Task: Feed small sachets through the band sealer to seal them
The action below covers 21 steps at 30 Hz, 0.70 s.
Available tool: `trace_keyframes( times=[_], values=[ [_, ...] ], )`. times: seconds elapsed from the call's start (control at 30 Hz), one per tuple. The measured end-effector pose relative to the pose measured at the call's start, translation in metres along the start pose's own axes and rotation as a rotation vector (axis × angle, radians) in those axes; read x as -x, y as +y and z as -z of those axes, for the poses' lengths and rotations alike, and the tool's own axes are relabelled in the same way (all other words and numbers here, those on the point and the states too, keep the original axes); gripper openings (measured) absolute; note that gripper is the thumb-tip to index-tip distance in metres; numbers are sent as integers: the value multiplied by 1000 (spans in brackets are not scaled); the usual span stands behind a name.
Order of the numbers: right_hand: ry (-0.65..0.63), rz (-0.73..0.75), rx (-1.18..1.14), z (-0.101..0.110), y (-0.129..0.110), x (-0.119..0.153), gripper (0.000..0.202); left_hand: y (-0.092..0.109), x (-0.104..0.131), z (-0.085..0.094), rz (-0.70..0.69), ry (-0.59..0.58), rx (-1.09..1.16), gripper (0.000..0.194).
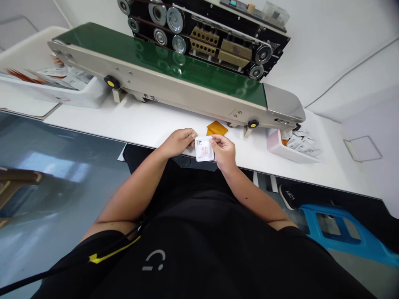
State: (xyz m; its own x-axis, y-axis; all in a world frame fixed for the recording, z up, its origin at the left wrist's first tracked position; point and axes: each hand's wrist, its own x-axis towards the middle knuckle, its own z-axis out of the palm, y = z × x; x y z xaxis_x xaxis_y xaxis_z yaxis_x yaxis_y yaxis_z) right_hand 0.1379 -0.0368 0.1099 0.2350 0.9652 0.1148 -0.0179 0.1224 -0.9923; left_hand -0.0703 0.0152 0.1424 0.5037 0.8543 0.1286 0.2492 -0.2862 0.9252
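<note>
A small white printed sachet [204, 149] is held up at the table's front edge, its lettered face toward me. My left hand [181, 141] pinches its upper left corner. On the other side, my right hand [225, 151] grips the upper right corner, thumb on the front. Just behind the sachet, orange-brown packets [217, 128] lie overlapping on the white table [149, 124]; the sachet and my right hand partly cover them.
A band sealer with a green conveyor belt [149, 58] spans the table's back. A white bin [93, 93] of sachets stands left, a smaller box [280, 145] of sachets right. A blue stool [343, 232] is at lower right, a cable [46, 274] at lower left.
</note>
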Motion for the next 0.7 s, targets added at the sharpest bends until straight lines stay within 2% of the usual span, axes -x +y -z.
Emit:
trace_keyframes(
  times=[0.33, 0.7],
  values=[
    [13, -24, 20, 0, -2, 0, 33, 1, -1, 2, 24, -37, 83, 35],
    [14, -27, 10, -1, -4, 0, 29, -4, -1, 3, 1, 23, 100, 28]
  ],
)
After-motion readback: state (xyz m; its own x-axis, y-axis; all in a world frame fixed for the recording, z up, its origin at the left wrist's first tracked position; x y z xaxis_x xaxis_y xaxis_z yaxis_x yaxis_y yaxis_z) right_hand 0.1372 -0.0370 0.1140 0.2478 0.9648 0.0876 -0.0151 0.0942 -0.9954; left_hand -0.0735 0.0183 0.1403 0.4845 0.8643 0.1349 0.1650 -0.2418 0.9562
